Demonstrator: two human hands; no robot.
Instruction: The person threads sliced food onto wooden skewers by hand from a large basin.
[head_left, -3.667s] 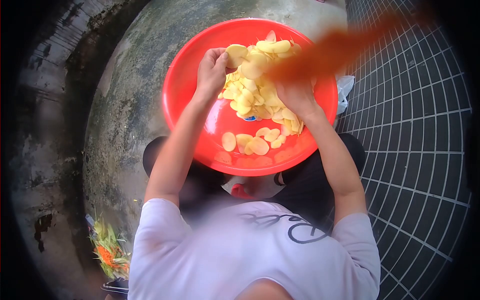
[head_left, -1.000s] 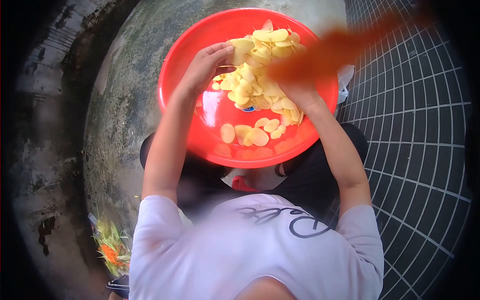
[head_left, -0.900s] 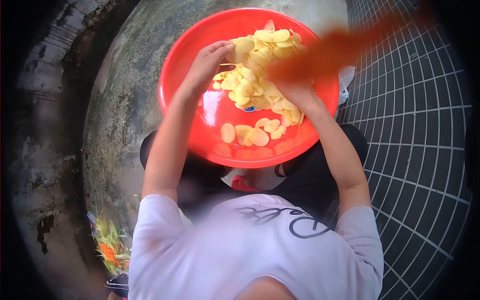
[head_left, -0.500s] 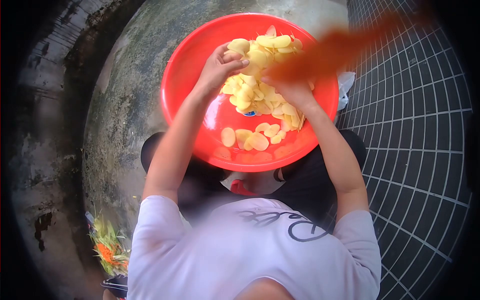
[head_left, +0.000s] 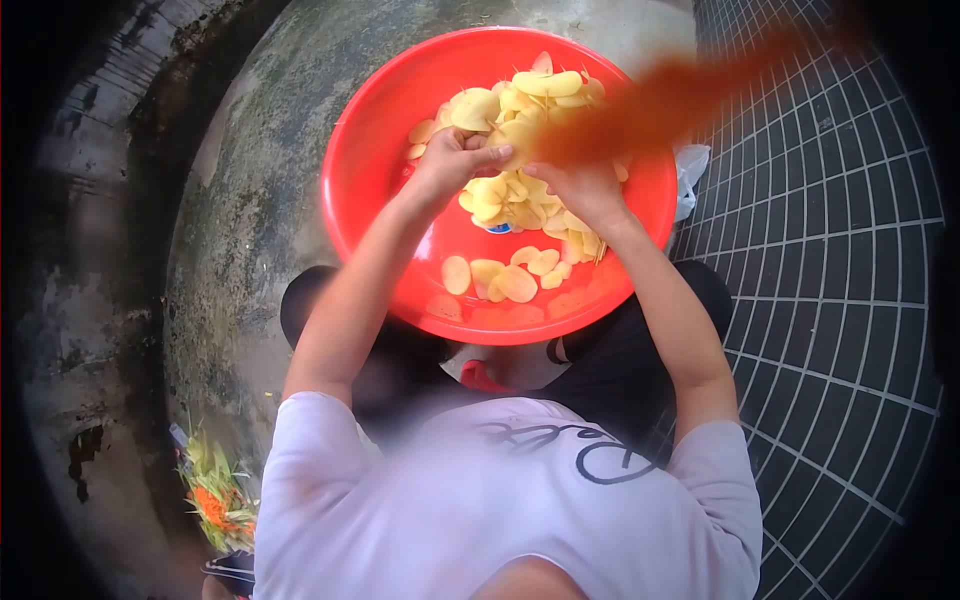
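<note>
A big red basin (head_left: 375, 110) sits between my knees, with a heap of thin pale-yellow potato slices (head_left: 490, 200) in it. Over the heap, my left hand (head_left: 452, 168) is closed, thumb and fingers pinching a potato slice (head_left: 512, 134). My right hand (head_left: 585, 192) is close beside that slice, its thumb bent inward. An orange-brown blur covers its other fingers, so what they grip is hidden. Thin sticks (head_left: 601, 248) show at the heap's right edge. Several loose slices (head_left: 517, 283) lie on the basin floor nearer to me.
The orange-brown blur (head_left: 660, 110) hides the upper right of the basin. A white plastic bag (head_left: 690, 178) lies beside the basin's right rim. Dark tiles (head_left: 820, 300) cover the right side, worn concrete (head_left: 235, 250) the left. Green and orange scraps (head_left: 215, 500) are at lower left.
My left hand has moved down and right, closer to my right hand. More slices now show at the heap's left side, where the hand was. My right hand has hardly moved.
</note>
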